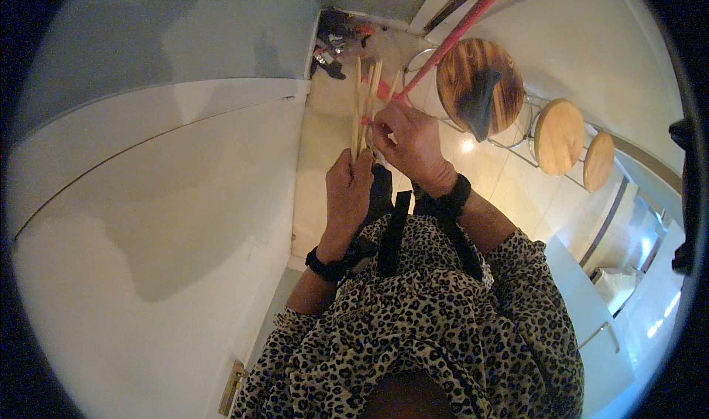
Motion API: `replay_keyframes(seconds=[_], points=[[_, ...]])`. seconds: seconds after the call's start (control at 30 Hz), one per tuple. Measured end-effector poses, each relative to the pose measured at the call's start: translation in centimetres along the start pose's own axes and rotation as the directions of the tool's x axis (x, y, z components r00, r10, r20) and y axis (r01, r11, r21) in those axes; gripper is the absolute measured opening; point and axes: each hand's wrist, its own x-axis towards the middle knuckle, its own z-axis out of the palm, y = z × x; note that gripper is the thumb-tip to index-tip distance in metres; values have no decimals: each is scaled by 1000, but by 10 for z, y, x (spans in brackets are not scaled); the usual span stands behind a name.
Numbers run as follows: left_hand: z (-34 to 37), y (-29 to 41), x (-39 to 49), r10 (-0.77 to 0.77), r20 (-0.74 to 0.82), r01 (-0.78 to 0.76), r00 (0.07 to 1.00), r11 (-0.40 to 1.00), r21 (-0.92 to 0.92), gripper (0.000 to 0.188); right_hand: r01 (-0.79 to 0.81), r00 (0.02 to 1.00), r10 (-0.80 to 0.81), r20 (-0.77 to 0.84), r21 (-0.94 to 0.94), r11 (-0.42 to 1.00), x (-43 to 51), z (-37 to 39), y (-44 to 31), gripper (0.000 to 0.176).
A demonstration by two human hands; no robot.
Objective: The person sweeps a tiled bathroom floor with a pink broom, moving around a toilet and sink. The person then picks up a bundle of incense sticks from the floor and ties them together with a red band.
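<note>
My left hand (350, 189) grips several thin, pale wooden sticks (359, 98), which point up and away from me. Red bands or marks show on some of them. Close by on the right, my right hand (410, 142) has its fingers curled, thumb and forefinger pinched near the sticks. One more thin stick (395, 80) rises from the top of this hand; its lower end is hidden. A long red pole (460, 31) slants in from the upper right and passes behind my right hand. What lies at its lower end is partly covered.
Round wooden-topped stools stand on the right, a dark-grained one (451, 81) nearest with a dark cloth (485, 106) on it. Dark and shiny items (332, 45) lie in the floor corner. A white wall (160, 197) rises at my left. A pale blue cabinet door (587, 308) is at lower right.
</note>
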Motion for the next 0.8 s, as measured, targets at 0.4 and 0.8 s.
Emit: replay_keyframes(seconds=[0.4, 0.8], points=[[1, -2, 2, 30, 19, -30, 999, 999, -19, 28, 150, 987, -149, -51, 0, 989, 10, -4, 4, 13], [-3, -6, -2, 123, 18, -124, 992, 992, 36, 30, -421, 907, 262, 330, 663, 619, -7, -12, -1, 7]])
